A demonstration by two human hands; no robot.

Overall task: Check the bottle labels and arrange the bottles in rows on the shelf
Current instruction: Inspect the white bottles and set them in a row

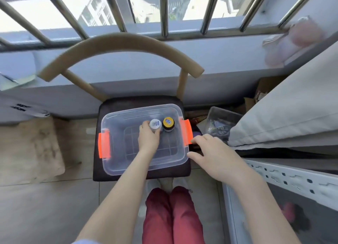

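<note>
A clear plastic bin [117, 163] with orange latches sits on a dark chair seat. Two bottles stand inside it near the back right: one with a white cap [155, 124] and one with a yellow cap [168, 122] on a dark body. My left hand [148, 136] reaches into the bin and grips the white-capped bottle from the near left side. My right hand [214, 156] hovers open over the bin's right edge, fingers spread, close to the right orange latch [186, 132]. It holds nothing.
The chair [120, 48] has a curved tan backrest and stands against a barred window sill. A white metal shelf [292, 177] lies at the lower right. A small clear tub [221, 123] of odds sits right of the chair, under a grey cushion. A tan mat lies left.
</note>
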